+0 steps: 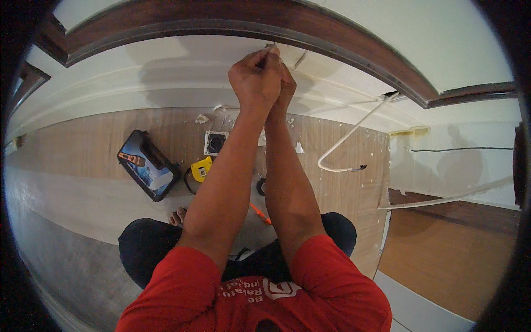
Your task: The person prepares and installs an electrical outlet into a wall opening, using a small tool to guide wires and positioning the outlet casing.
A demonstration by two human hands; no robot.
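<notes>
At the top centre of the frame, the bare left hand (pixel 252 80) crosses in front of the bare right hand (pixel 287 84), both raised against the smooth white wall (pixel 206 62) just under the long dark-brown wooden rail (pixel 221 16). The left fingers are drawn together in a pinch beside a small greyish patch (pixel 270 43) of that wall; the right fingers are mostly hidden, so I cannot tell whether they grip anything, nor what sits in the pinch. With both arms stretched out, small finger movements would likely give better control than pulling from the shoulders. Keeping the wrists from overlapping should open a clearer sight of the fingertips. Gentle pressure seems wise, since pale crumbly fragments (pixel 202 118) lie on the floor below, upper centre-left, suggesting a surface that breaks easily.
</notes>
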